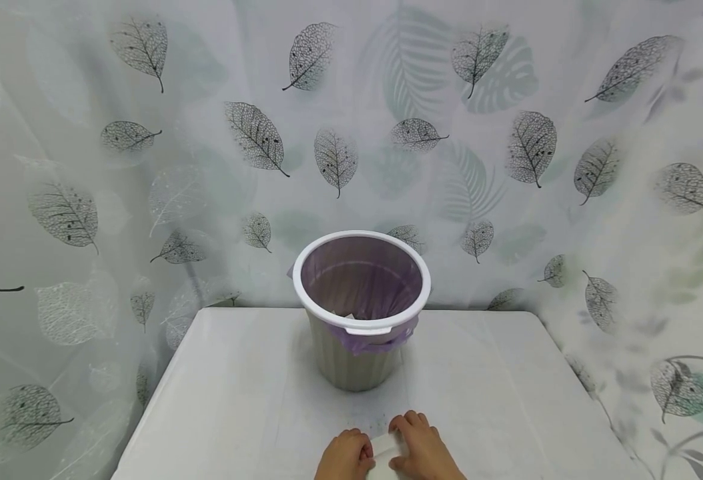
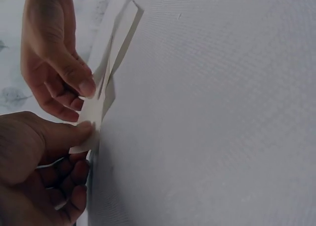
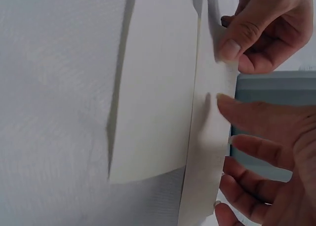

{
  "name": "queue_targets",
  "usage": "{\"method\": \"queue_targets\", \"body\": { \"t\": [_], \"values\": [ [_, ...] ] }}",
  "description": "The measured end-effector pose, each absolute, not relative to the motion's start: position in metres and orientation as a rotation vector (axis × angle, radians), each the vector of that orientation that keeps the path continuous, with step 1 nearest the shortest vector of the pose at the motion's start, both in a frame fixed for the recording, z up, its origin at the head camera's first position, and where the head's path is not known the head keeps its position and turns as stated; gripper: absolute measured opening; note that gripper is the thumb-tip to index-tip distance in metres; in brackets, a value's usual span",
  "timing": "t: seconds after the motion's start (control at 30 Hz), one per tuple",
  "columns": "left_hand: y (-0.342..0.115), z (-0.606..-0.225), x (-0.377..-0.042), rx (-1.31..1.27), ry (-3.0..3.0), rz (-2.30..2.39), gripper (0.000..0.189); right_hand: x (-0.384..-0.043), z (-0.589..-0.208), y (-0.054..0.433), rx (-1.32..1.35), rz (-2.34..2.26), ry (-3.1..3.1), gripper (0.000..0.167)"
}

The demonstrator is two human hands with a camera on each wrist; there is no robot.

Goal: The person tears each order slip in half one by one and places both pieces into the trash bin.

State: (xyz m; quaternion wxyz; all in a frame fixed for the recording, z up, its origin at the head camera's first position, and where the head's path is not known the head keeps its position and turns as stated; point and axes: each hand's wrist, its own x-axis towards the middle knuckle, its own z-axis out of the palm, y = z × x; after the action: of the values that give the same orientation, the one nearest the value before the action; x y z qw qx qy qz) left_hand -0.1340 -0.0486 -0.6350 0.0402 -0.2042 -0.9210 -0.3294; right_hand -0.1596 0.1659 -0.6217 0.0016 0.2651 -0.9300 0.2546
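Observation:
Both hands hold a folded white sheet of paper (image 1: 384, 451) at the near edge of the white table (image 1: 237, 387). My left hand (image 1: 344, 457) pinches one end of it between thumb and fingers, seen close in the left wrist view (image 2: 84, 147). My right hand (image 1: 420, 443) pinches the other end with its thumb on top (image 3: 226, 122). In the right wrist view the paper (image 3: 158, 88) lies partly flat on the tablecloth, with one fold raised along the table's edge. Each wrist view also shows the opposite hand: the right hand (image 2: 81, 95) and the left hand (image 3: 236, 58).
A grey ribbed waste bin (image 1: 351, 367) with a white rim and purple liner stands mid-table, just beyond the hands, with something white inside. A leaf-printed curtain (image 1: 507, 147) hangs close behind and around the table. The table's side edges drop off left and right.

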Motion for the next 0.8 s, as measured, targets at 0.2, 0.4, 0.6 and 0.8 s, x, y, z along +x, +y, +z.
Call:
{"method": "queue_targets", "body": {
  "t": [0.2,0.4,0.6,0.8],
  "values": [
    [-0.056,-0.624,-0.135,-0.666,-2.695,-1.066,0.020,-0.159,-0.615,0.167,0.841,0.876,-2.787,0.054],
    [-0.064,-0.612,-0.140,-0.725,-2.498,-1.018,0.018,-0.162,-0.605,0.163,0.851,0.932,-2.592,0.028],
    [-0.067,-0.601,-0.140,-0.625,-2.405,-1.075,0.013,-0.163,-0.593,0.159,0.818,1.130,-2.451,0.016],
    [-0.066,-0.595,-0.142,-0.566,-2.275,-1.049,0.019,-0.163,-0.587,0.155,0.799,1.183,-2.419,0.019]
  ]
}}
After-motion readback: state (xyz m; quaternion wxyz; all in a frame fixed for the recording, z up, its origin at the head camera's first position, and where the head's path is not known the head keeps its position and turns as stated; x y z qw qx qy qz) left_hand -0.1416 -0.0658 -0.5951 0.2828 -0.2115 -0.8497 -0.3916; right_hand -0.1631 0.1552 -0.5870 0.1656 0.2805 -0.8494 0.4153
